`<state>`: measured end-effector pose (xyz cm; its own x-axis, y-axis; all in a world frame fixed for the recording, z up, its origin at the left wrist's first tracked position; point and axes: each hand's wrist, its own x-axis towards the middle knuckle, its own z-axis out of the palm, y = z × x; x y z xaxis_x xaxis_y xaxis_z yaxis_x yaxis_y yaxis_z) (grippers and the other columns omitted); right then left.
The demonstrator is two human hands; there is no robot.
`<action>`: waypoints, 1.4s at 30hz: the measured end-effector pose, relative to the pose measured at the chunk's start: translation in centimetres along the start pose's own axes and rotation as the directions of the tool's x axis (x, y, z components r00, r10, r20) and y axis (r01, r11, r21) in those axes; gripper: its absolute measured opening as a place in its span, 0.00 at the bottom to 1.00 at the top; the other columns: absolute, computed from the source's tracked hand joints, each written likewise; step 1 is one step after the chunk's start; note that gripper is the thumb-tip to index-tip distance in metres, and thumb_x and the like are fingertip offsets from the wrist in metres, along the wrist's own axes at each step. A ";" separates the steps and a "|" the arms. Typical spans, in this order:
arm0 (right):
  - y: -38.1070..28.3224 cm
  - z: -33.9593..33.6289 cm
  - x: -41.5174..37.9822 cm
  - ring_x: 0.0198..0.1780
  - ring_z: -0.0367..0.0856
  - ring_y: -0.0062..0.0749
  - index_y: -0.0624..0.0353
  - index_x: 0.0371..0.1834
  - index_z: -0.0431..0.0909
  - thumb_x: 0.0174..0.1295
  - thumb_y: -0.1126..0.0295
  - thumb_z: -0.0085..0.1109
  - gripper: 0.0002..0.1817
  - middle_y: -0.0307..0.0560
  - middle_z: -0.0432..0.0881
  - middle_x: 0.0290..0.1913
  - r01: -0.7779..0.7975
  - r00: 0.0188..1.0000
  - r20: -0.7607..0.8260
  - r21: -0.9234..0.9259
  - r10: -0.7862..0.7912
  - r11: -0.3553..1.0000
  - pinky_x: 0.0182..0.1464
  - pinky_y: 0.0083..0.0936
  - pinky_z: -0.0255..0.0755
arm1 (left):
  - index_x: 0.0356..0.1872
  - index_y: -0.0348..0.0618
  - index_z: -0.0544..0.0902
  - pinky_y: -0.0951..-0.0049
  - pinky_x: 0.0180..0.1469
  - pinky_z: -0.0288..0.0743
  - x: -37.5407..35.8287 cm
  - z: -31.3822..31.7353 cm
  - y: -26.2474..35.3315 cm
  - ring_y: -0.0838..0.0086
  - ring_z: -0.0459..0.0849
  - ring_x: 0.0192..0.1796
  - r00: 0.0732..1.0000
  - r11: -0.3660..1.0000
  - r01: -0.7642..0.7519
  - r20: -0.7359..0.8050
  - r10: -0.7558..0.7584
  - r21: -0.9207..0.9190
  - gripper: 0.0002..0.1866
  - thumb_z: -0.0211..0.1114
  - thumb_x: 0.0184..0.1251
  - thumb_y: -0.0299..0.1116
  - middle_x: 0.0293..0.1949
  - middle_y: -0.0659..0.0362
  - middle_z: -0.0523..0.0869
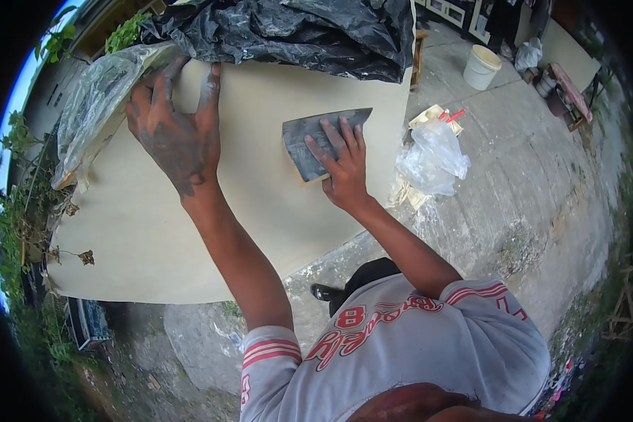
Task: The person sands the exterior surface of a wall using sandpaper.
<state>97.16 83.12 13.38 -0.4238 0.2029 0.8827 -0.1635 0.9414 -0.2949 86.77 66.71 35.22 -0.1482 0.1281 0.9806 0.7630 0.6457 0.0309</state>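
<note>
A large cream-coloured panel point(260, 232) spreads out in front of me. My left hand point(176, 133), smudged with grey dust, rests on its far left part with the fingers spread. Those fingertips reach close to the edge of a crumpled black plastic sheet point(288, 35). Under the fingers of my right hand point(346, 165) is a dark grey piece of sandpaper point(302, 144), pressed against the panel, with the thumb at its near edge. The sandpaper's far right corner sticks out past the fingers. Its underside is hidden.
Clear plastic sheeting point(95, 105) hangs at the panel's left edge, beside green plants point(21, 204). On the concrete floor point(499, 162) to the right lie a clear plastic bag point(436, 158) and a white bucket point(482, 68). A small bench point(570, 91) stands farther right.
</note>
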 end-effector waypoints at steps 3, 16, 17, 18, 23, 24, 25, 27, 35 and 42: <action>2.3 -1.4 1.2 0.83 0.51 0.68 0.45 0.74 0.76 0.41 0.85 0.57 0.47 0.60 0.62 0.81 -0.089 0.989 -0.121 -0.071 0.080 0.993 0.79 0.66 0.43 | 0.50 0.50 0.91 0.49 0.64 0.71 -0.2 -0.1 0.1 0.51 0.80 0.59 1.000 1.000 0.017 0.016 -0.017 -0.011 0.23 0.81 0.56 0.50 0.50 0.53 0.84; -0.2 -0.6 2.1 0.80 0.56 0.69 0.47 0.71 0.78 0.40 0.83 0.59 0.45 0.58 0.67 0.77 -0.027 0.996 -0.087 0.010 0.028 1.000 0.80 0.69 0.41 | 0.49 0.47 0.91 0.53 0.61 0.74 -0.1 0.0 0.4 0.53 0.82 0.55 1.000 0.999 0.002 -0.028 -0.001 0.033 0.23 0.83 0.55 0.46 0.47 0.51 0.86; 0.0 -1.1 3.2 0.80 0.56 0.69 0.47 0.71 0.78 0.40 0.83 0.59 0.45 0.58 0.67 0.77 -0.020 0.996 -0.084 0.020 0.022 1.000 0.80 0.69 0.41 | 0.49 0.47 0.91 0.54 0.60 0.74 -0.1 0.0 0.4 0.53 0.82 0.55 1.000 1.000 -0.004 -0.025 0.005 0.022 0.23 0.83 0.55 0.46 0.47 0.51 0.86; 0.3 -1.7 4.6 0.79 0.57 0.70 0.49 0.70 0.79 0.40 0.83 0.59 0.44 0.60 0.68 0.74 -0.053 0.986 -0.158 0.022 0.056 0.998 0.80 0.69 0.41 | 0.48 0.47 0.91 0.54 0.60 0.74 -0.2 0.1 0.3 0.53 0.82 0.54 0.999 1.000 -0.005 -0.039 0.005 0.019 0.23 0.83 0.55 0.47 0.47 0.52 0.87; -0.4 -1.3 9.4 0.78 0.56 0.70 0.55 0.71 0.78 0.45 0.78 0.52 0.40 0.64 0.70 0.71 0.006 0.984 -0.179 0.044 0.002 0.999 0.78 0.62 0.46 | 0.49 0.48 0.91 0.55 0.59 0.74 -0.1 0.4 -0.1 0.54 0.83 0.53 0.998 0.999 -0.032 -0.051 0.033 0.023 0.18 0.80 0.61 0.44 0.45 0.52 0.87; -1.5 -1.3 9.4 0.80 0.55 0.69 0.52 0.71 0.78 0.42 0.81 0.53 0.43 0.62 0.71 0.73 0.029 0.988 -0.156 0.046 -0.021 0.999 0.79 0.62 0.44 | 0.49 0.48 0.91 0.55 0.59 0.74 -0.1 0.5 -0.2 0.54 0.83 0.53 0.998 1.000 -0.021 -0.057 0.022 0.021 0.16 0.78 0.63 0.43 0.45 0.51 0.87; -1.8 -1.1 8.4 0.80 0.55 0.69 0.52 0.71 0.78 0.42 0.81 0.53 0.43 0.62 0.71 0.73 0.028 0.987 -0.162 0.046 -0.020 0.999 0.79 0.62 0.44 | 0.49 0.48 0.91 0.55 0.59 0.74 -0.2 0.6 -0.3 0.54 0.83 0.53 0.998 0.999 -0.027 -0.058 0.028 0.021 0.16 0.78 0.63 0.43 0.45 0.51 0.87; -1.7 0.3 4.8 0.83 0.53 0.68 0.48 0.72 0.79 0.43 0.81 0.54 0.43 0.61 0.69 0.76 0.192 0.981 0.030 -0.031 -0.191 0.981 0.81 0.63 0.41 | 0.49 0.48 0.91 0.55 0.59 0.74 -0.2 0.5 -0.2 0.54 0.83 0.53 0.998 1.000 -0.002 -0.062 0.004 0.030 0.14 0.75 0.67 0.41 0.45 0.51 0.87; 3.8 -1.7 4.7 0.83 0.52 0.68 0.55 0.66 0.81 0.40 0.85 0.55 0.41 0.60 0.65 0.80 -0.119 0.963 -0.235 0.058 0.129 0.991 0.80 0.69 0.39 | 0.49 0.47 0.91 0.55 0.61 0.74 -0.2 -0.2 0.2 0.54 0.82 0.55 1.000 1.000 0.006 -0.017 -0.006 0.015 0.14 0.76 0.67 0.40 0.47 0.51 0.87; 2.8 -2.6 8.6 0.82 0.54 0.68 0.60 0.56 0.83 0.36 0.83 0.59 0.35 0.64 0.72 0.70 0.056 0.973 -0.224 -0.031 -0.062 0.998 0.80 0.69 0.42 | 0.49 0.42 0.89 0.53 0.63 0.73 0.0 0.0 0.4 0.52 0.83 0.57 1.000 1.000 -0.021 -0.018 0.021 0.003 0.17 0.79 0.63 0.38 0.49 0.49 0.87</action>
<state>95.38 88.20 21.10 -0.2024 0.1997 0.9587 -0.1598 0.9591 -0.2336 87.02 66.97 35.19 -0.1204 0.1283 0.9844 0.7640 0.6451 0.0094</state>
